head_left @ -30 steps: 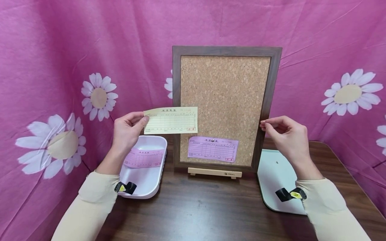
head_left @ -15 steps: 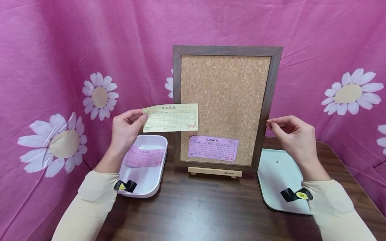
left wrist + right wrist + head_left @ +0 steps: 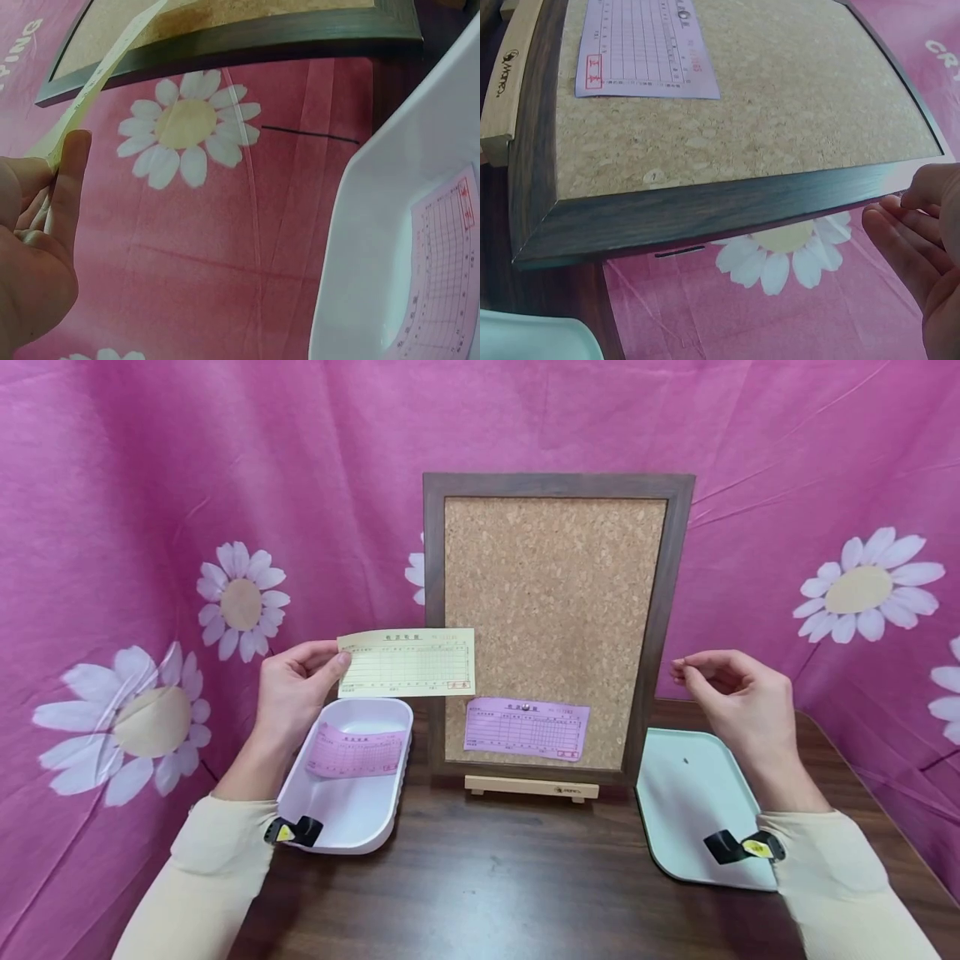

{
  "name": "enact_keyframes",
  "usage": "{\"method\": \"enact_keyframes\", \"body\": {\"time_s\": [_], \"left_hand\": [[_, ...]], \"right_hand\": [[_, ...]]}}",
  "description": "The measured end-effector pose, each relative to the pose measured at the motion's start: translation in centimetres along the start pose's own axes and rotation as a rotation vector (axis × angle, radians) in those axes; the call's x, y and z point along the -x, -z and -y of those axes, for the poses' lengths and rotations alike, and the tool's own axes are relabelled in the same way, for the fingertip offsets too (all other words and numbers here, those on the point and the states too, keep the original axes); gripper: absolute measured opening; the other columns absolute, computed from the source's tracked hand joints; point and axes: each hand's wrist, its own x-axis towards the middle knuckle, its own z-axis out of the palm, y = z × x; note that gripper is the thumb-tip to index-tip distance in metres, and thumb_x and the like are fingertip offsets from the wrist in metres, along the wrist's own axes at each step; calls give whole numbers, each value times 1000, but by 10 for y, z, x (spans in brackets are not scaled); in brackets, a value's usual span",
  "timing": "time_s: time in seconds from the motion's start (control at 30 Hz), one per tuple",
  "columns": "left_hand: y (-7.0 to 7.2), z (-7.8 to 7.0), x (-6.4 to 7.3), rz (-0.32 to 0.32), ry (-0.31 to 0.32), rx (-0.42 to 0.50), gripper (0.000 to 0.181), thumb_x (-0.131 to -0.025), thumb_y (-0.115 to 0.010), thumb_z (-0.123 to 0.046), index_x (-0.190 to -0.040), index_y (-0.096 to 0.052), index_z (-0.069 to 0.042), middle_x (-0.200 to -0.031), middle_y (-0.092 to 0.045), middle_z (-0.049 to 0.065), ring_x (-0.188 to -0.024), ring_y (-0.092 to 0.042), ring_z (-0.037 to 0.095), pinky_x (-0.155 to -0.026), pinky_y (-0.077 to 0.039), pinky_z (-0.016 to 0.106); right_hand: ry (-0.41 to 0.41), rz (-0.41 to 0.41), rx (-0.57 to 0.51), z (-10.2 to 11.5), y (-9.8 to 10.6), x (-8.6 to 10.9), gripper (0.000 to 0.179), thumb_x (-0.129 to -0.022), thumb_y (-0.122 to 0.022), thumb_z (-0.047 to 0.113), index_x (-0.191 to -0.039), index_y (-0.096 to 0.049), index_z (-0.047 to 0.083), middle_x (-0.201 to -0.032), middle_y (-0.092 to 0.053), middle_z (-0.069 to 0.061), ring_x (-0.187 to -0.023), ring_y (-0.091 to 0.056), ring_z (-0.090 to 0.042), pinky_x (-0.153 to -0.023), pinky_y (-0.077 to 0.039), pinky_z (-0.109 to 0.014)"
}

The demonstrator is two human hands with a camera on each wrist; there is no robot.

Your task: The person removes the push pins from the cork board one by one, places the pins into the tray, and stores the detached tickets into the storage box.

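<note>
In the head view my left hand (image 3: 296, 693) pinches the left end of a yellow receipt slip (image 3: 405, 662) between thumb and fingers. The slip overlaps the left edge of the framed corkboard (image 3: 555, 593). A purple receipt slip (image 3: 525, 729) is fixed low on the cork by a round silver thumbtack (image 3: 526, 707). My right hand (image 3: 738, 702) is just right of the frame, thumb and fingertips pinched together on a tiny thumbtack-like thing, mostly hidden. In the right wrist view, the right hand's fingers (image 3: 904, 247) are beside the frame's edge.
A white tub (image 3: 352, 814) with a pink slip (image 3: 356, 753) inside stands at left. A pale green tray (image 3: 675, 827) at right bears one tiny dark thing (image 3: 686, 761). The corkboard stands on a wooden holder (image 3: 531, 788). Pink flowered cloth (image 3: 337, 527) hangs behind.
My left hand has drawn the yellow slip a little to the left. My right hand has moved right, away from the corkboard frame. The pinned purple slip stays put.
</note>
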Motion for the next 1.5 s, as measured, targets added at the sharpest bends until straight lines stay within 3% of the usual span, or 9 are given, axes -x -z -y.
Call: {"method": "enact_keyframes", "body": {"time_s": [0.17, 0.4, 0.53, 0.73, 0.9, 1.03, 1.5], "left_hand": [[8, 4, 2, 8, 31, -12, 36, -100, -77, -13, -129, -73, 9, -84, -74, -28, -82, -72, -5, -77, -60, 13], [20, 8, 4, 15, 0, -85, 35, -101, -76, -13, -128, -73, 9, -84, -72, -34, -84, -70, -9, -78, -57, 9], [27, 8, 5, 18, -12, -118, 36, -102, -76, -15, -127, -73, 9, -88, -73, -31, -84, -69, -9, -77, -56, 8], [37, 10, 5, 39, -20, -162, 37, -103, -75, -15, -129, -71, 10, -89, -72, -33, -83, -67, -8, -74, -55, 8], [45, 12, 7, 57, -1, -235, 38, -104, -74, -18, -131, -71, 8, -87, -68, -35, -79, -61, -4, -64, -51, 12], [49, 15, 8, 61, 10, -250, 39, -103, -74, -17, -132, -70, 9, -86, -67, -36, -79, -60, -5, -65, -52, 12], [60, 26, 13, 106, 66, -316, 41, -105, -72, -22, -135, -70, 6, -86, -65, -35, -80, -60, -4, -66, -53, 14]], "right_hand": [[-35, 3, 20, -7, 4, 3, 13, -96, -77, 3, -107, -82, -1, -88, -71, 38, -81, -69, 18, -71, -51, -2], [-90, 29, 70, -17, 9, 9, 17, -98, -75, 8, -111, -81, 0, -89, -70, 40, -82, -67, 18, -70, -49, -2], [-100, 32, 86, -24, 12, 11, 17, -98, -74, 8, -111, -81, -1, -89, -69, 41, -81, -66, 20, -71, -49, -1], [-107, 18, 157, -34, 17, 14, 17, -97, -76, 9, -111, -83, 3, -90, -77, 29, -78, -63, 22, -69, -47, -1], [-108, 41, 189, -41, 21, 18, 17, -97, -76, 10, -111, -83, 3, -88, -70, 40, -77, -61, 25, -68, -46, 0], [-112, 73, 210, -48, 23, 22, 17, -98, -76, 11, -112, -83, 4, -86, -60, 51, -76, -59, 26, -67, -45, 0], [-165, 144, 253, -74, 26, 37, 18, -100, -77, 14, -113, -82, 3, -85, -61, 49, -75, -56, 28, -64, -44, -3]]}}
